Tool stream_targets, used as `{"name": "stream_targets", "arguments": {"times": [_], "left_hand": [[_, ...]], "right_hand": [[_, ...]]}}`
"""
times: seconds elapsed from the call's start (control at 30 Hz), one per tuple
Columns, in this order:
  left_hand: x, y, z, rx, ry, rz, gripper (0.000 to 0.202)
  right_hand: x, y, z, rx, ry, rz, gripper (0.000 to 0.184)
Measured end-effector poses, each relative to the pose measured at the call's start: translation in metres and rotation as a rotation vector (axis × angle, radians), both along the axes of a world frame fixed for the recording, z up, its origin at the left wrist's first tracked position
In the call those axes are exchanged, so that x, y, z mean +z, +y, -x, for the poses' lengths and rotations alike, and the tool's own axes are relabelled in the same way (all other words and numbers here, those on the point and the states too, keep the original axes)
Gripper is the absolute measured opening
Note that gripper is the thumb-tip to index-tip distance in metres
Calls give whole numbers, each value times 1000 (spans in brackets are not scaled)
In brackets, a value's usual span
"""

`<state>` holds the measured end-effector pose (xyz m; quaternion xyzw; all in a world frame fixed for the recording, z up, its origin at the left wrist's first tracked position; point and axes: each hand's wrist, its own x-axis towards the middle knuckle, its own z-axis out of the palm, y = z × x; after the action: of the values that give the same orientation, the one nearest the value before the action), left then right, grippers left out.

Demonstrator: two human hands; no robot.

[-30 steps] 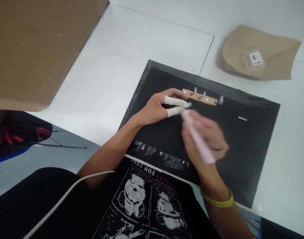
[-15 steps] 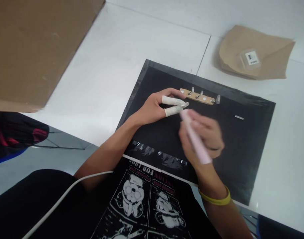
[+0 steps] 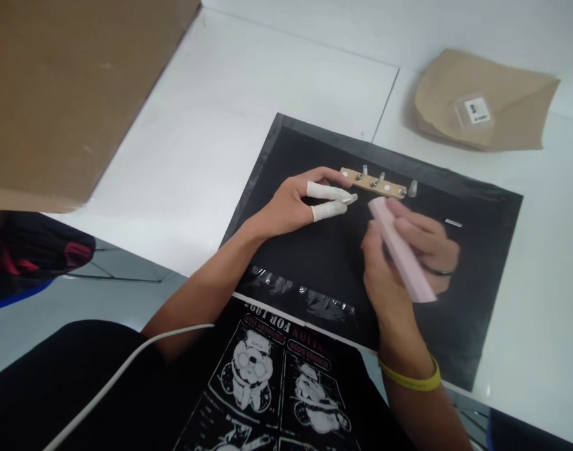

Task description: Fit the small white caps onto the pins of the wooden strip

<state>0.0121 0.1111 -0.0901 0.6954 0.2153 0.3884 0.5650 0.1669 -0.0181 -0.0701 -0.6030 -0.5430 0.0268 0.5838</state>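
My left hand (image 3: 290,203) has white finger cots (image 3: 324,213) on two fingers, which pinch a small clear nail tip (image 3: 351,199). Another of its fingers reaches to the left end of a narrow tan strip (image 3: 377,185). Metal studs on that strip carry several clear tips (image 3: 412,188), standing up or leaning. To the right and apart from the left hand, my right hand (image 3: 408,250) grips a long pale pink nail buffer block (image 3: 402,250). Some of the right hand is blurred, and it wears a dark ring and a yellow wristband (image 3: 415,381).
Under both hands a black mat (image 3: 314,250) lies on the white table (image 3: 544,263). A small whitish sliver (image 3: 453,223) rests on its right side. Beyond it is a brown paper piece (image 3: 516,106) with a small clear box (image 3: 474,113). A large brown board (image 3: 70,94) covers the upper left.
The right hand has moved to the right with the pink buffer block, away from the left fingers. My left hand keeps its pinch on the clear tip in the same place.
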Motion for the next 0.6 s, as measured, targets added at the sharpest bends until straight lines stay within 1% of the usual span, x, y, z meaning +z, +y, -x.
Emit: {"name": "stream_targets", "arguments": {"times": [0.03, 0.1, 0.17, 0.27, 0.37, 0.43, 0.5, 0.6], "left_hand": [[0, 0, 0, -2, -4, 7, 17], [1, 0, 0, -12, -19, 18, 17], [1, 0, 0, -18, -27, 22, 17], [2, 0, 0, -22, -15, 21, 16], [3, 0, 1, -24, 4, 22, 16], [3, -1, 1, -20, 14, 23, 16], [4, -1, 1, -18, 20, 27, 17], [5, -1, 1, -22, 25, 31, 17]], "right_hand": [[2, 1, 2, 16, -50, -35, 29], [4, 2, 5, 105, -134, -76, 33], [4, 3, 6, 151, -118, -79, 36], [2, 4, 5, 101, 48, -27, 33], [4, 6, 4, 93, 318, 86, 31], [7, 7, 5, 98, 470, 98, 33], [9, 10, 7, 109, 555, 95, 36], [8, 13, 8, 116, 602, 115, 39]]}}
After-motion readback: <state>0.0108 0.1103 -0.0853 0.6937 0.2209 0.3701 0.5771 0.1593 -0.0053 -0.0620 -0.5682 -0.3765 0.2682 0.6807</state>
